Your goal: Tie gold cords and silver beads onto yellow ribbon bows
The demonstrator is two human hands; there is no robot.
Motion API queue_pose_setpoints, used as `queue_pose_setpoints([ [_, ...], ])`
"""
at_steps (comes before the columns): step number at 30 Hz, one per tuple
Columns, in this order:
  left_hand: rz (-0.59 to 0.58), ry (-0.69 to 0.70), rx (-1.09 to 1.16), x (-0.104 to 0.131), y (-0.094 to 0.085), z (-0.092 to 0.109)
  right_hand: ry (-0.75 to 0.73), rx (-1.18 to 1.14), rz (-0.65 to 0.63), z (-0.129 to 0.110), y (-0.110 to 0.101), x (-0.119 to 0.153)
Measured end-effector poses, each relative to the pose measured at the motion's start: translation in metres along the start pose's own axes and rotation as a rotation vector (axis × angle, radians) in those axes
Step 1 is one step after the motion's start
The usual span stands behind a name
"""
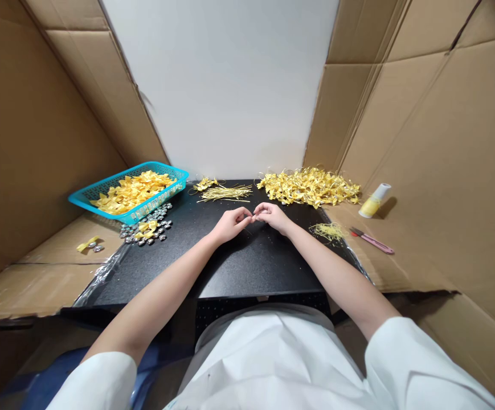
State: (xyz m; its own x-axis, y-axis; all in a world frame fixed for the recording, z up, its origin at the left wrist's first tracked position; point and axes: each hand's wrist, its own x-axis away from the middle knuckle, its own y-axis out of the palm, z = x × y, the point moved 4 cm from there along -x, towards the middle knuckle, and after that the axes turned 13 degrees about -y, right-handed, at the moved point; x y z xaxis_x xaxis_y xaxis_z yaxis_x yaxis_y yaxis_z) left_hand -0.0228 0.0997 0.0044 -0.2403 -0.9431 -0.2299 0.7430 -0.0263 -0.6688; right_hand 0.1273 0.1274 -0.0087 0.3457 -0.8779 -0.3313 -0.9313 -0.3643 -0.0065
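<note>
Left hand (pixel 231 224) and right hand (pixel 275 218) are pinching together, contents indiscernible; thin gold strands (pixel 225 193) are lying beyond the grip, crinkled yellow ribbons (pixel 309 187) heaping right.

Yellow bows (pixel 134 191) look satiny, the basket (pixel 138 214) plastic.

Over the middle of the worktop (pixel 247 273), the left hand (pixel 231 223) and right hand (pixel 275 217) meet. Beyond them, near the far edge, lie strips (pixel 225 193), with a small ribbon pile (pixel 205 184) behind their left end. A basket (pixel 133 217) of bows (pixel 134 191) overlaps the far left corner; beads (pixel 160 213) lie before it. A large ribbon heap (pixel 309 187) spreads across the far right corner, thread clippings (pixel 328 231) before it at the right edge. Right of that edge, on cardboard, snips (pixel 373 241) lie before a spool (pixel 374 202).
</note>
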Motion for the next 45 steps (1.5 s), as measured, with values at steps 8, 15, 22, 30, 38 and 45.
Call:
queue_pose_setpoints([
  [8, 0.154, 0.156, -0.1, 0.003, -0.008, 0.01, -0.104, 0.06, -0.042, 0.002, -0.003, 0.0],
  [15, 0.209, 0.242, -0.338, 0.003, -0.008, 0.01, -0.19, 0.168, -0.062, -0.002, -0.001, 0.0],
  [22, 0.292, 0.223, -0.353, 0.005, -0.008, 0.013, -0.328, 0.319, -0.054, -0.009, 0.001, 0.003],
  [30, 0.323, 0.179, -0.306, 0.005, -0.011, 0.015, -0.275, 0.267, 0.004, -0.012, 0.001, 0.002],
  [38, 0.34, 0.178, -0.294, 0.006, -0.013, 0.017, -0.389, 0.542, -0.001, -0.024, -0.002, 0.006],
  [45, 0.338, 0.194, -0.314, 0.006, -0.012, 0.015, -0.467, 0.749, -0.018, -0.026, -0.002, 0.008],
])
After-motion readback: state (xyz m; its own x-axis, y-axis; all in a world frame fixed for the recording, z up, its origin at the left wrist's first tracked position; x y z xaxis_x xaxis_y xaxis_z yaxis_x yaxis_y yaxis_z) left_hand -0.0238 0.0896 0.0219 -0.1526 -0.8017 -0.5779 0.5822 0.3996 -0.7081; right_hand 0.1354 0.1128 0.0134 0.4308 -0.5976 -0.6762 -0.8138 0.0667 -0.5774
